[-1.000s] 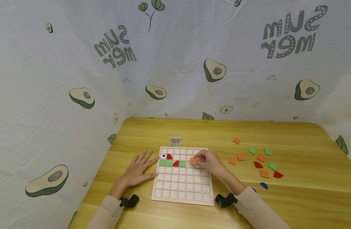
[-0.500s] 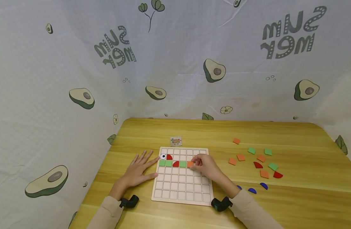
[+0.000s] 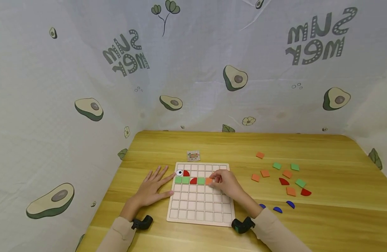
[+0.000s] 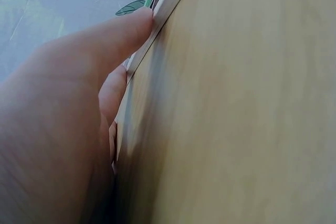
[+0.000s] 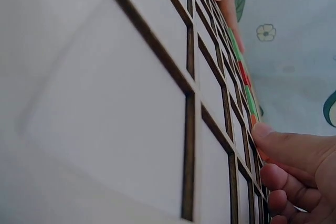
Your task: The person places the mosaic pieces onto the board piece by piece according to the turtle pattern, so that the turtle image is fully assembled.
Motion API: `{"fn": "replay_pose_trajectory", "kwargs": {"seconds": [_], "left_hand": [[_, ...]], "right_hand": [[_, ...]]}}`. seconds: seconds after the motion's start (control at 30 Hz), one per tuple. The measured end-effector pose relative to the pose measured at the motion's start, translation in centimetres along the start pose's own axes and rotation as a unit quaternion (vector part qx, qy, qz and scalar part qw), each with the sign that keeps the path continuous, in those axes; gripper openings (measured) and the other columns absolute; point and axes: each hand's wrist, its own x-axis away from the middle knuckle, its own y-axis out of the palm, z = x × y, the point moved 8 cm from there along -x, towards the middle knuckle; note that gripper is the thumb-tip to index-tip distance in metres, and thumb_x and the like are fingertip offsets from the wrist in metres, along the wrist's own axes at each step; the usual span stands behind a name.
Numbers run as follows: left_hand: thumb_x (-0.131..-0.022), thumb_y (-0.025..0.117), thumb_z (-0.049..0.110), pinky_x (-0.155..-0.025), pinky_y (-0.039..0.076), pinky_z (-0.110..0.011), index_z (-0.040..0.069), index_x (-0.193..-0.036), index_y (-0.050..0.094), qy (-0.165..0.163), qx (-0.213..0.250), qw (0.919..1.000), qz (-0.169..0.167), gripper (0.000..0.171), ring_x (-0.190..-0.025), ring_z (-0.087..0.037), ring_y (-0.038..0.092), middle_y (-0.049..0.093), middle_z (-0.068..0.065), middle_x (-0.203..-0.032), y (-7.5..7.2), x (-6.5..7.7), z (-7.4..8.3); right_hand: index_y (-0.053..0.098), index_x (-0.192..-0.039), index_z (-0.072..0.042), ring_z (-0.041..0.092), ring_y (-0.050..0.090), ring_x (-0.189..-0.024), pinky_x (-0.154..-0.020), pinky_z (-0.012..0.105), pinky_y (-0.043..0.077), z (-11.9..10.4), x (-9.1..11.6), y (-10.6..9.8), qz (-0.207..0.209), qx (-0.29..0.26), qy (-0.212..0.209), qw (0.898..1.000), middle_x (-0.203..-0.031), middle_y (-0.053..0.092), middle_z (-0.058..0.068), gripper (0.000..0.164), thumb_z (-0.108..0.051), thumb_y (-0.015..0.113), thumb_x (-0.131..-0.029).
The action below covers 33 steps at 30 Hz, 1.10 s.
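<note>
A pale wooden grid board (image 3: 200, 203) lies on the table. My left hand (image 3: 151, 190) is spread flat beside it, thumb and a fingertip touching its left edge; in the left wrist view the thumb (image 4: 126, 30) meets the rim. My right hand (image 3: 226, 182) pinches an orange square tile (image 3: 208, 181) in a cell of the second row. Left of that tile sit a green tile (image 3: 201, 180), a red quarter-circle (image 3: 193, 181) and two more green tiles (image 3: 182, 180). Above them are a round eye piece (image 3: 179, 172) and another red quarter-circle (image 3: 186, 173).
A small picture card (image 3: 193, 155) lies behind the board. To the right are scattered orange tiles (image 3: 265, 173), green tiles (image 3: 295, 167), red quarter-circles (image 3: 305, 192) and blue half-circles (image 3: 277, 209). A printed curtain (image 3: 199, 63) hangs behind the table.
My right hand has moved slightly left and down, bringing the orange tile from above the board into the cell beside the green tile. The left hand has stayed in place.
</note>
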Motion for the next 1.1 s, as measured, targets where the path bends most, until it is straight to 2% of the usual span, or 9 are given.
{"fn": "replay_pose_trajectory", "kwargs": {"seconds": [0.17, 0.63, 0.87, 1.1], "left_hand": [[-0.096, 0.053, 0.06, -0.118, 0.001, -0.06, 0.035, -0.158, 0.03, 0.003, 0.001, 0.9999, 0.01, 0.07, -0.151, -0.035, 0.005, 0.011, -0.006, -0.166, -0.1, 0.1, 0.1], [-0.096, 0.053, 0.061, -0.118, 0.002, -0.06, 0.036, -0.158, 0.029, 0.004, 0.0, 1.0, 0.007, 0.071, -0.151, -0.034, 0.005, 0.011, -0.005, -0.166, -0.1, 0.1, 0.1], [-0.096, 0.053, 0.06, -0.118, 0.003, -0.059, 0.035, -0.158, 0.029, 0.008, 0.002, 0.9999, 0.013, 0.071, -0.151, -0.035, 0.005, 0.011, -0.006, -0.166, -0.2, 0.1, 0.1], [-0.096, 0.052, 0.06, -0.118, 0.002, -0.06, 0.035, -0.158, 0.029, 0.005, 0.003, 1.0, 0.007, 0.071, -0.151, -0.035, 0.004, 0.01, -0.006, -0.167, -0.1, 0.1, 0.1]], "right_hand": [[0.073, -0.094, 0.003, 0.013, 0.044, -0.06, -0.053, 0.022, 0.036, 0.1, 0.0, 0.0, 0.001, 0.001, 0.004, 1.0, -0.068, 0.053, -0.001, 0.017, 0.0, 0.082, -0.08], [0.075, -0.095, 0.003, 0.014, 0.046, -0.063, -0.055, 0.022, 0.038, 0.2, 0.2, -0.6, 0.005, -0.009, 0.014, 1.0, -0.07, 0.057, 0.0, 0.016, -0.001, 0.081, -0.081], [0.074, -0.101, 0.004, 0.016, 0.049, -0.067, -0.056, 0.022, 0.04, 0.2, 0.5, -2.0, 0.015, -0.016, 0.028, 0.999, -0.073, 0.058, 0.001, 0.02, -0.003, 0.08, -0.084], [0.074, -0.102, 0.006, 0.017, 0.048, -0.067, -0.055, 0.023, 0.039, 0.0, 1.2, -4.3, 0.026, -0.004, 0.005, 1.0, -0.073, 0.057, 0.0, 0.023, -0.01, 0.08, -0.085]]}}
